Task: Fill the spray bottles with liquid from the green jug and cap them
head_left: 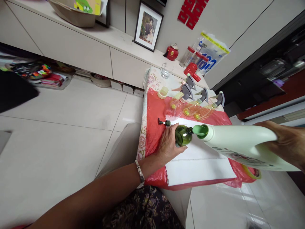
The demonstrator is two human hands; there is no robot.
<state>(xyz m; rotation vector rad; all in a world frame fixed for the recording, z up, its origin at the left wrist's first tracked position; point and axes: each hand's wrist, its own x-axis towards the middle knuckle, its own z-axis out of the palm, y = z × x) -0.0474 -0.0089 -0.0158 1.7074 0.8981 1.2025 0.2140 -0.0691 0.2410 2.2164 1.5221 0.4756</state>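
Note:
My left hand (170, 141) is wrapped round a dark green see-through bottle (184, 136), steadying it over the white paper (202, 170). My right hand (283, 144) grips the handle of a large pale green jug (238, 136), which is tipped nearly level. The jug's green spout (200, 130) meets or almost meets the bottle's narrow neck; whether liquid is flowing I cannot make out. Beside my left fingers lies a dark pump head (164, 122), removed from any bottle. Farther back, several clear spray bottles (177, 106) with grey triggers hold a little yellow liquid.
A yellowish cap (163, 92) and a glass cup (167, 70) stand on the table's far left part. Red plastic (153, 127) covers the tabletop. A roll of tape (254, 173) sits at the right edge. Behind is a ledge with a red pot (172, 52) and lidded jars (187, 57).

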